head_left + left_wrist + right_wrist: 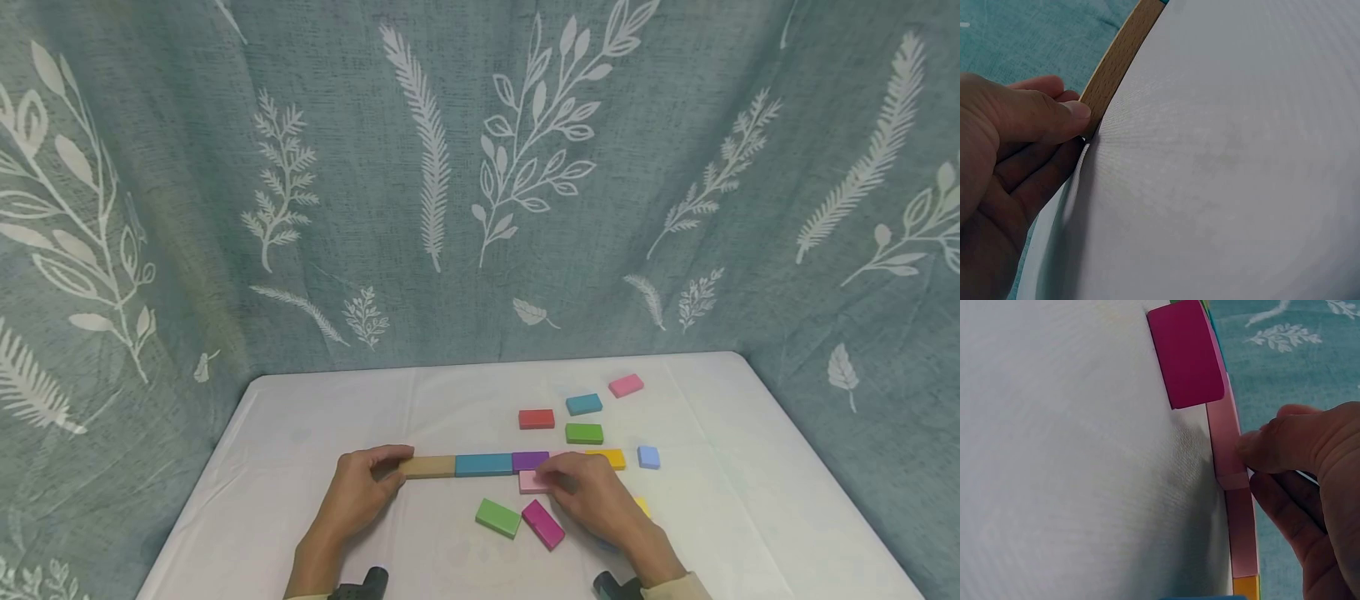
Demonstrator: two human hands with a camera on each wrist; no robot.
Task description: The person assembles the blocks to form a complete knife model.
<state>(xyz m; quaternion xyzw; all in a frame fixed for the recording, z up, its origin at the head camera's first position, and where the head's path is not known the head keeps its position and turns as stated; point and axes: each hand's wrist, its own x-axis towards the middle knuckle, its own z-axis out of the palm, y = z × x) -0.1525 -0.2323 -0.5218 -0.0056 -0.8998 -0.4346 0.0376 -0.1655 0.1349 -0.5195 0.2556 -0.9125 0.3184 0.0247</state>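
Observation:
My left hand (358, 493) pinches the left end of a tan wooden block (429, 467) between thumb and fingers. This block begins a straight row, followed by a teal block (483, 465), a purple block (530, 461), a pink one partly hidden, and a yellow-orange block (616, 458). At the front of the row, against the purple block, lies a light pink block (531, 482). My right hand (600, 496) holds its right end with thumb and forefinger. In the right wrist view, the thumb touches that pink block (1227, 440), with a magenta block (1188, 356) beside it.
Nearer me lie a green block (498, 518) and a magenta block (543, 525). Behind the row are a red block (536, 419), a blue block (584, 404), another green block (584, 433) and a pink block (626, 385). A small periwinkle block (648, 457) sits right.

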